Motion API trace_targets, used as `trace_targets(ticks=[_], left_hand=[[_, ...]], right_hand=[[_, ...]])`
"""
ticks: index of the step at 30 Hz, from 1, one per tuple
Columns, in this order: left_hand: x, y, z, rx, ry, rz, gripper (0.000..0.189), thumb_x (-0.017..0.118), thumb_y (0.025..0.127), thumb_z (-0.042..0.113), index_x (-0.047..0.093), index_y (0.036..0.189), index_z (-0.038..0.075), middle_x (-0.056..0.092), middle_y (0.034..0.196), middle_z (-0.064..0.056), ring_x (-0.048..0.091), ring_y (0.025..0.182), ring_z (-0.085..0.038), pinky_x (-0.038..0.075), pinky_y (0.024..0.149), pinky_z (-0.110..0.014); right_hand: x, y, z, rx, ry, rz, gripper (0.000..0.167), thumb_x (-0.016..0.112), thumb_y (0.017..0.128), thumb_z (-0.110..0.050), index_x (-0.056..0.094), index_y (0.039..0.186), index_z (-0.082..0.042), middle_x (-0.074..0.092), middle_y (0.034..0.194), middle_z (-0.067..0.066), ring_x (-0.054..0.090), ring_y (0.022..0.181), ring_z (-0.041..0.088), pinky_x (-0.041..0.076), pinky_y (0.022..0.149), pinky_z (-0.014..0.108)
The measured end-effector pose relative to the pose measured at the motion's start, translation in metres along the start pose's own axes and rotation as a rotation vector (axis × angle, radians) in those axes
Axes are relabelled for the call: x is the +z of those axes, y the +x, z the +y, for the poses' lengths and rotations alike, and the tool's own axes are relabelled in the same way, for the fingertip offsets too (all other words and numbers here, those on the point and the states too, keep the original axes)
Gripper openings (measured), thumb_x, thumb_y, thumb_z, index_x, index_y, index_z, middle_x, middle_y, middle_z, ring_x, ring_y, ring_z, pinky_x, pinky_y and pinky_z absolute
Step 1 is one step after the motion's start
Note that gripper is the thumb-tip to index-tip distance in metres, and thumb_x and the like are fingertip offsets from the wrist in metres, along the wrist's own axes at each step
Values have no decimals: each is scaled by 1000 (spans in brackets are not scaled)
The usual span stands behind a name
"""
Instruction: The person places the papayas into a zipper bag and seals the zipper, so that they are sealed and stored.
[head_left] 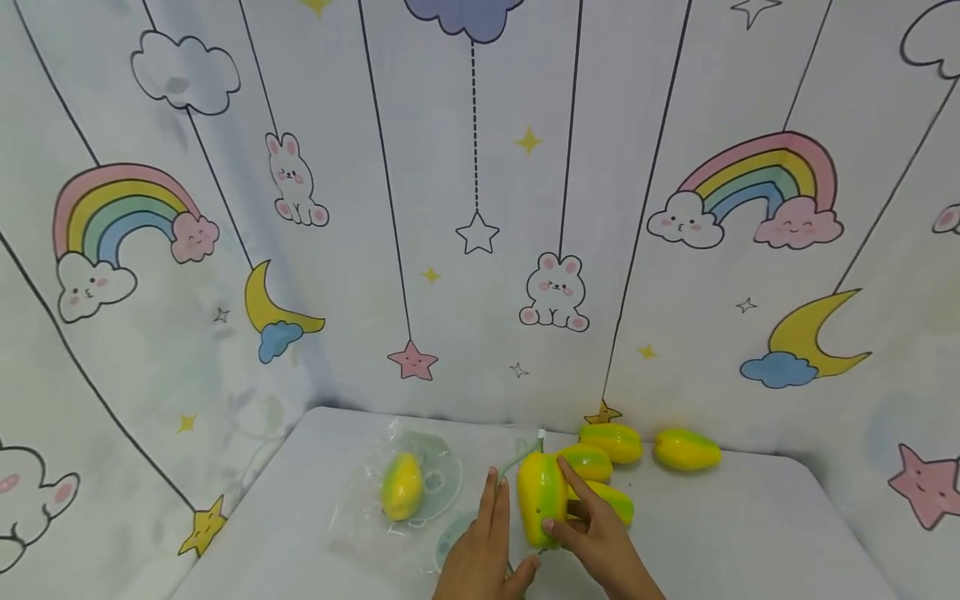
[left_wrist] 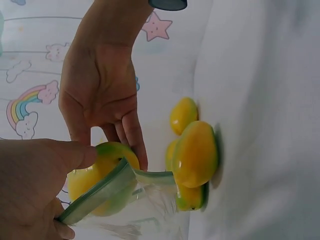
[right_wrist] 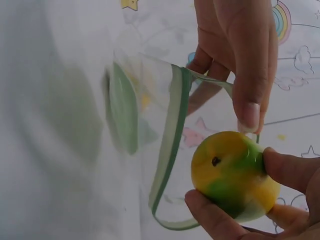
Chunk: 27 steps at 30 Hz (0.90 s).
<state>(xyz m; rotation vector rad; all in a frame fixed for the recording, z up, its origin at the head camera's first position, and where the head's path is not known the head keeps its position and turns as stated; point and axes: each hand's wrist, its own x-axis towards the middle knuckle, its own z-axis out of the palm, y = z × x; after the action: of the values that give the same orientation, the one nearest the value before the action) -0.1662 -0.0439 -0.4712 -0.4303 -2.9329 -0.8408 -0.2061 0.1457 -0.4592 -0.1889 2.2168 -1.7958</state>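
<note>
My right hand point(head_left: 600, 542) grips a yellow-and-green mango-like fruit point(head_left: 542, 500), thumb on one side and fingers on the other. The fruit is at the mouth of a clear plastic zip bag point(right_wrist: 165, 145) with a green rim. My left hand point(head_left: 483, 542) holds this bag by its rim, its index and middle fingers fairly straight. The left thumb point(left_wrist: 82, 155) lies close to the fruit in the left wrist view; whether it touches is unclear. The right wrist view shows the gripped fruit point(right_wrist: 232, 175) end-on, with a dark stem spot. The bag's lower part is partly hidden.
To the left, a similar fruit point(head_left: 402, 487) lies on or in clear plastic with a pale green print point(head_left: 438, 479). Several more fruits, one of them point(head_left: 686, 450) apart at the far right, lie behind the right hand on the white table point(head_left: 735, 533). A patterned cloth backdrop point(head_left: 480, 333) rises behind.
</note>
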Motion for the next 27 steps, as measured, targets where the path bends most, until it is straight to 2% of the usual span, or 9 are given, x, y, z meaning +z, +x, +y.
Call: trace_targets(ticks=[4,10,15,18,23,27], left_hand=[[-1,-1,2,17,3,10,92,69,87,48,25,153,-1,13,164,-16,62,83,-18,56,70,-30],[-1,-2,4,18,15,-14,92,67,88,50,25,153,-1,14,164,-16,60,82,-17,56,70,-30],[3,-2,8,18,64,-12,91,68,87,51,29,152,1,16,163,-16,58,79,-17,54,66,-28],[3,-3,10,21,110,-13,91,68,87,53,30,152,3,18,163,-15,54,75,-14,52,64,-25],[4,-7,13,47,139,-14,88,69,86,50,33,151,3,22,162,-14,50,72,-12,49,63,-23],[5,-7,16,42,137,-52,87,71,85,51,35,151,6,21,163,-9,52,73,-13,49,63,-24]], right_hand=[[7,1,2,-19,53,-45,92,73,88,-25,15,159,-19,42,140,39,67,105,34,58,83,45],[14,6,7,14,104,-72,92,73,89,-22,13,159,-19,51,133,35,68,101,27,58,84,43],[21,13,11,39,126,-81,90,70,90,-18,12,159,-20,41,141,40,64,110,30,57,85,44],[24,19,13,57,124,-80,88,68,91,-15,12,159,-20,40,142,39,62,113,30,57,85,45],[26,30,17,88,114,-52,87,65,90,-15,12,158,-10,45,140,36,62,110,28,56,85,47],[29,37,21,89,110,-38,85,65,90,-17,14,156,-2,54,131,32,64,104,25,56,85,46]])
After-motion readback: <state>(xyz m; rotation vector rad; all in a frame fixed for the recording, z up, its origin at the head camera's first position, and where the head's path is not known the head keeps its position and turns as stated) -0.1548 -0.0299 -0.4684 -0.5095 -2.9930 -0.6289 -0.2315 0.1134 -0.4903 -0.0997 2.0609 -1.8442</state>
